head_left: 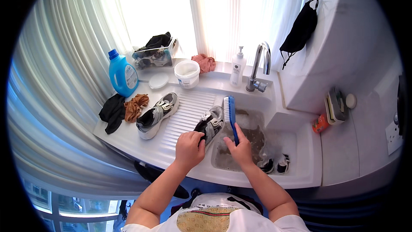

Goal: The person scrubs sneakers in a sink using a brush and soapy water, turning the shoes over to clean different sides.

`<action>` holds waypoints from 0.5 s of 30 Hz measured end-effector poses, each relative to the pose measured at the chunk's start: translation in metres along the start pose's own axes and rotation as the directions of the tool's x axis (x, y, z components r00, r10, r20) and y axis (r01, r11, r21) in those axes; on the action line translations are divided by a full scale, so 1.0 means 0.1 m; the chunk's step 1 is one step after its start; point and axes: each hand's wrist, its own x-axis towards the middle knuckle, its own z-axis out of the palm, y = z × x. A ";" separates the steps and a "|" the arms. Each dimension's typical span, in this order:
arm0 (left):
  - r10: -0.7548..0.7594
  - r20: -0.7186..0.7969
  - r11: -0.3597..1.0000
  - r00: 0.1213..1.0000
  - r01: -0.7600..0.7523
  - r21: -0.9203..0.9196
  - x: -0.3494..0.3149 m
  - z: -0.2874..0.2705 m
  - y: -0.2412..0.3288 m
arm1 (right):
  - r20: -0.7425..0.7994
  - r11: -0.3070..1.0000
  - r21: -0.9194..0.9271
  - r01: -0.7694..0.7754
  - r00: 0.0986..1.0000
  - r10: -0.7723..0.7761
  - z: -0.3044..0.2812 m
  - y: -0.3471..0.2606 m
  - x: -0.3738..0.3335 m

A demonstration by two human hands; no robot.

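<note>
My left hand [189,149] is closed on the near end of a wet grey and black sneaker [211,122], which lies tilted at the washboard's edge beside the basin. In my right hand [240,149] is a blue scrub brush [230,111] with white bristles, held upright by its handle. The bristles face the shoe, close to its right side; whether they touch it I cannot tell. Murky water [246,141] fills the basin below the brush. To the left, a second grey and black sneaker [158,116] rests on the ribbed washboard [189,107].
A blue detergent bottle [123,75], black cloth [113,114] and brown cloth [136,107] lie left. Behind are a clear bin [154,56], white tub [187,74], pink cloth [204,62], pump bottle [237,68] and faucet [259,66]. Black-and-white items [283,163] sit in the basin's front right.
</note>
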 end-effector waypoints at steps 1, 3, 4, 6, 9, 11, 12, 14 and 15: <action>0.014 0.074 1.000 0.997 -0.015 0.016 0.01 0.02 -0.03 | 0.017 1.000 -0.003 -0.021 1.000 0.021 0.06 -0.13 0.05; 0.019 0.144 0.987 0.989 -0.042 0.154 -0.02 0.11 -0.09 | 0.026 0.999 -0.035 0.042 0.999 -0.041 0.29 -0.19 0.17; 0.001 0.181 0.973 0.983 -0.043 0.227 -0.03 0.11 -0.10 | 0.030 0.996 -0.048 0.073 0.997 -0.071 0.39 -0.20 0.23; -0.072 0.279 0.947 0.958 -0.022 0.320 -0.02 0.13 -0.13 | 0.073 0.988 -0.139 0.072 0.995 -0.063 0.53 -0.23 0.32; -0.230 0.439 0.929 0.868 0.061 0.366 0.07 0.10 -0.16 | 0.066 0.984 -0.167 0.063 0.996 -0.053 0.58 -0.23 0.36; -0.322 0.523 0.920 0.789 0.132 0.369 0.22 0.09 -0.07 | -0.008 0.988 -0.134 0.071 0.997 -0.073 0.60 -0.10 0.33; -0.392 0.613 0.898 0.686 0.141 0.417 0.29 0.10 -0.07 | 0.097 0.994 -0.065 -0.083 0.991 0.089 0.50 -0.23 0.27; -0.367 0.670 0.912 0.645 0.107 0.397 0.42 0.11 0.09 | 0.016 1.000 0.021 -0.020 1.000 0.020 0.54 0.06 0.20; -0.364 0.693 0.914 0.622 0.096 0.394 0.44 0.11 0.15 | -0.017 0.998 0.068 0.016 1.000 -0.015 0.56 0.09 0.16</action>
